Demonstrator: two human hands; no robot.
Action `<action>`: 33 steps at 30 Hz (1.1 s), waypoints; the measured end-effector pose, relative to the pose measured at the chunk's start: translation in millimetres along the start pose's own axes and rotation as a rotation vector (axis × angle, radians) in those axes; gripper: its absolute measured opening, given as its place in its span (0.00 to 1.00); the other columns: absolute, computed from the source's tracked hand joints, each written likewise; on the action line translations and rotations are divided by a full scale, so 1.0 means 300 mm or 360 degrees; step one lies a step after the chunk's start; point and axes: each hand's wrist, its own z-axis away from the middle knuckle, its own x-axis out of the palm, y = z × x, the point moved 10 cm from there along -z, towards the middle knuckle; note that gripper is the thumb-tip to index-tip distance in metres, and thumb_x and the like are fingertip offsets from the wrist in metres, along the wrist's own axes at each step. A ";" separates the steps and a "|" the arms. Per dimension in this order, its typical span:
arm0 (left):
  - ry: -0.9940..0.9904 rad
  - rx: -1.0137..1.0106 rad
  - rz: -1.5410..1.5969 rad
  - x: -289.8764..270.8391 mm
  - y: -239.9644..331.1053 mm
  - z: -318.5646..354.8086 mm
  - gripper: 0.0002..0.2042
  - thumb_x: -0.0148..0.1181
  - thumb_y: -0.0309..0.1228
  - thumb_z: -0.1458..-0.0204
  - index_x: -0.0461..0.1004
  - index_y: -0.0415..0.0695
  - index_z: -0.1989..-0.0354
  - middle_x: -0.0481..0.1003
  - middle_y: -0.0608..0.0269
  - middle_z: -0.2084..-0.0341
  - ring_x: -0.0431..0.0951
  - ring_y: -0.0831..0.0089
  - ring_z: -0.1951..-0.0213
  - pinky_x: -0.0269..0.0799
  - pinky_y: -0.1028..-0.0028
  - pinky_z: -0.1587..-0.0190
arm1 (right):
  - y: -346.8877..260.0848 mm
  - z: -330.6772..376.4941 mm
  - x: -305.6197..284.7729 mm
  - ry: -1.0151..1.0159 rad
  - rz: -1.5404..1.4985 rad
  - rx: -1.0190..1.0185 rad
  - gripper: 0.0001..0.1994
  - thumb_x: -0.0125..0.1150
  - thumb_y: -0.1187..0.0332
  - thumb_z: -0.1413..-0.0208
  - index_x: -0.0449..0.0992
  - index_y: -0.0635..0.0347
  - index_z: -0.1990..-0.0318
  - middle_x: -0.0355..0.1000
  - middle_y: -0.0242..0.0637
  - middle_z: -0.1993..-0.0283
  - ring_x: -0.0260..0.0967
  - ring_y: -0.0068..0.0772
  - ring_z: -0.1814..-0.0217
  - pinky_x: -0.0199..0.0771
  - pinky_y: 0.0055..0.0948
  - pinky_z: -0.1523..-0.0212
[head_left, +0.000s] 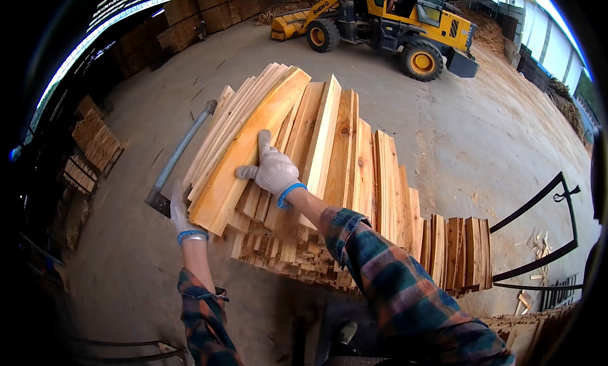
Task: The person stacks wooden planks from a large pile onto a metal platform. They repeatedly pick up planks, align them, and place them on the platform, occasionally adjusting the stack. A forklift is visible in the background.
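Broad wooden plank point(244, 144) and your two gloved hands, seen from above. The plank lies aslant at the left of the top of the stack point(335, 157), its near end toward you, with narrower boards beside and beneath it. Your right hand point(277, 171) rests at its right edge, near mid-length, thumb and forefinger spread over the wood; the other fingers are mostly hidden, so you cannot tell whether they hook the edge. Your left hand point(180, 207) stands at the near left corner of the pile, fingers pointing away from you; whether they grasp a board or merely lie against the side cannot be told. Judged by its look, the plank is stiff, moderate in weight and hard to break, though its sawn face may slide on the boards below and its rough edges may splinter. You would best take hold of it by both long edges, one hand near each end, or by one edge at mid-length with the near end supported. A bluish bar point(180, 147) lies just beside the stack, to its left. No writing can be made out on the plank or the stack; dark lettering shows on the yellow boom point(324, 8) of the loader point(437, 31) on the floor point(468, 131) beyond.
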 end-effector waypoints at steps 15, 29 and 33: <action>0.0094 0.0555 -0.2477 0.317 0.127 0.080 0.36 0.49 0.63 0.47 0.78 0.37 0.53 0.79 0.46 0.63 0.77 0.51 0.55 0.70 0.60 0.47 | 0.191 0.076 -0.036 0.0326 -0.2468 0.0089 0.52 0.68 0.70 0.47 0.32 0.55 0.25 0.65 0.50 0.38 0.72 0.40 0.47 0.78 0.34 0.51; -0.0097 0.0164 -0.1125 0.196 0.098 0.281 0.23 0.66 0.36 0.50 0.74 0.37 0.46 0.73 0.55 0.49 0.73 0.66 0.51 0.69 0.73 0.51 | 0.134 0.219 -0.011 0.0196 -0.2367 -0.0007 0.51 0.68 0.65 0.45 0.30 0.59 0.27 0.67 0.53 0.44 0.74 0.40 0.51 0.84 0.34 0.58; -0.0290 0.0365 -0.1149 0.002 0.084 0.517 0.20 0.57 0.32 0.43 0.71 0.35 0.44 0.72 0.52 0.51 0.76 0.63 0.52 0.76 0.68 0.56 | 0.156 0.527 -0.012 0.0077 -0.1288 0.0100 0.60 0.73 0.49 0.54 0.32 0.59 0.26 0.61 0.65 0.36 0.62 0.52 0.33 0.63 0.34 0.35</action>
